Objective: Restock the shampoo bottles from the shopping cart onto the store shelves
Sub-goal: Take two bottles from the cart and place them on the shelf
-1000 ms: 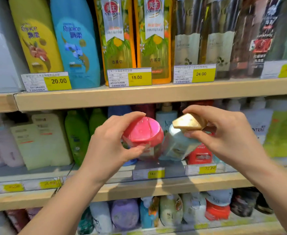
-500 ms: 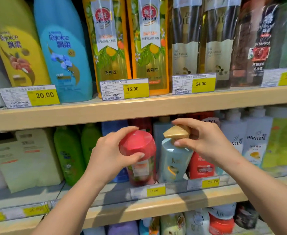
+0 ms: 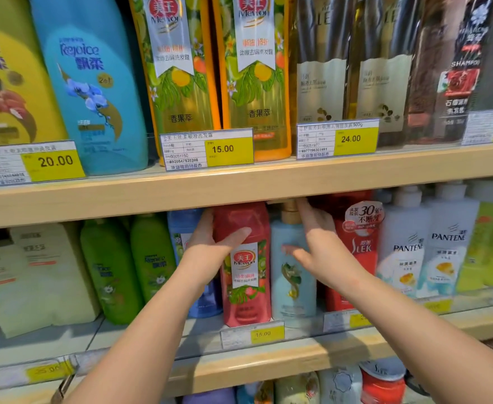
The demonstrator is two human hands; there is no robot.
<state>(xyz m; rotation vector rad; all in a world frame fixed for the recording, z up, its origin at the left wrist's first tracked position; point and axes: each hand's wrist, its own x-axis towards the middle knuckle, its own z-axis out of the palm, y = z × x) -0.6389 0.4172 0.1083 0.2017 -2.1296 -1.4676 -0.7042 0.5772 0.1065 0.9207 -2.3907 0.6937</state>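
A red Mewon shampoo bottle (image 3: 245, 287) stands upright on the middle shelf (image 3: 268, 360), behind a 15.00 price tag. My left hand (image 3: 210, 246) grips its upper part, thumb across the front and fingers behind its left side. Right beside it stands a pale blue bottle (image 3: 292, 290) with a gold cap. My right hand (image 3: 318, 237) holds this bottle at its shoulder: the thumb lies on the front and the fingers reach up beside the cap, under the upper shelf (image 3: 239, 188). The shopping cart is out of view.
Blue and green bottles (image 3: 152, 258) stand left of the red one. A red SLEK bottle (image 3: 359, 252) and white Pantene bottles (image 3: 405, 252) stand to the right. Tall Rejoice and Mewon bottles fill the upper shelf. More bottles sit on the shelf below.
Both bottles went from tilted in front of the shelf to upright on the middle shelf. My hands slid from the caps down to the bottles' upper bodies.
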